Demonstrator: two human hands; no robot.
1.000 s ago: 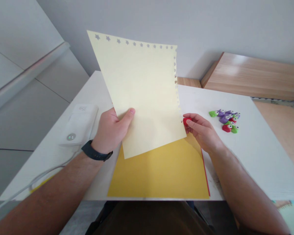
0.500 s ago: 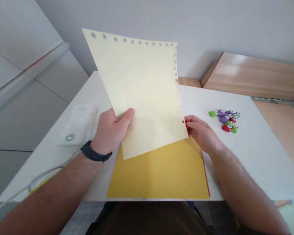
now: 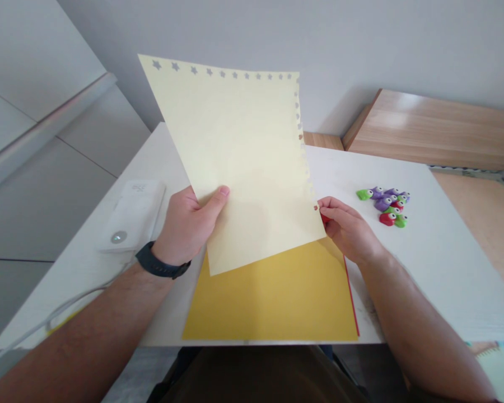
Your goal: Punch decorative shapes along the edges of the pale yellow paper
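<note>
Fingers of the left hand (image 3: 185, 226) clamp a pale yellow star-edged paper sheet (image 3: 247, 168) at centre frame; fingers of the right hand (image 3: 348, 232) pinch a small red object (image 3: 324, 219) at its right edge.

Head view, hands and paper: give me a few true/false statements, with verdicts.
The left hand grips the pale yellow sheet near its lower edge. True.

The black watch strap is on the right wrist. False: it is on the left wrist.

Star-shaped cutouts run along the sheet's top edge. True.

The green, purple and red figures sit left of the sheet. False: they sit to its right, on the white table.

The right hand's fingers hold a small red object at the sheet's right edge. True.
</note>
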